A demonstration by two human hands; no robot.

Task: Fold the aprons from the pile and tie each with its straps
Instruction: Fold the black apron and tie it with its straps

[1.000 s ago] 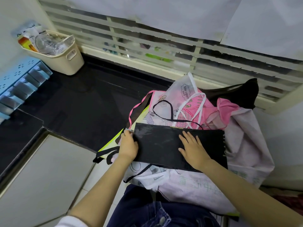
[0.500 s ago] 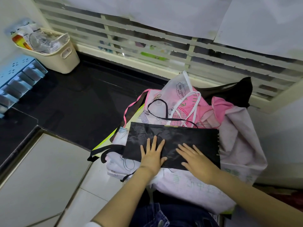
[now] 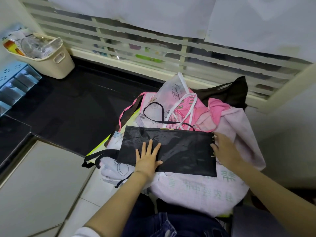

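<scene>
Head view: our left hand (image 3: 147, 158) presses flat, fingers straight and spread, on the folded black apron (image 3: 184, 151), which lies atop the pile of aprons (image 3: 196, 190) beside the dark counter (image 3: 77, 103). Our right hand (image 3: 225, 149) meets the apron's right edge; we cannot tell whether it pinches the cloth or merely touches it. A cream basket (image 3: 59, 65) stands on the counter's far left.

I have one view only, the head camera: wide-angle, tilted steeply down over the apron pile (image 3: 196, 187) close below, barred window (image 3: 153, 48) ahead.
</scene>
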